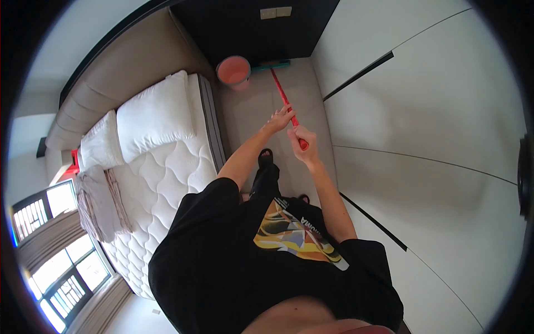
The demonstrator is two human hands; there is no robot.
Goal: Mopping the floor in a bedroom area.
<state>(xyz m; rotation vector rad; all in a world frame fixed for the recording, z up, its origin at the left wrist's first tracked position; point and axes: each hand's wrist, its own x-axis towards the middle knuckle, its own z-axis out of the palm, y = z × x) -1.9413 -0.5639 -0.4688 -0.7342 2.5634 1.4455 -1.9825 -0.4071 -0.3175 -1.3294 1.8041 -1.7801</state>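
Observation:
A long-handled floor broom or mop with a red handle (pixel 280 87) reaches away from me over the floor. Its flat teal head (pixel 271 65) lies against the foot of the dark wall; the angle does not settle which tool it is. My right hand (pixel 303 144) is wrapped around the handle's near end. Farther up, my left hand (pixel 282 118) holds the shaft, some of its fingers extended. Just left of the teal head stands a pink bucket (pixel 234 71) with a grey rim.
On the left is a bed with a bare white mattress (pixel 162 167), pillows (pixel 154 117) and a folded striped cloth (pixel 100 204). White cabinet doors (pixel 400 175) with dark handle strips line the right. A black wall (pixel 246 33) with sockets closes the far end of the narrow floor (pixel 250 108).

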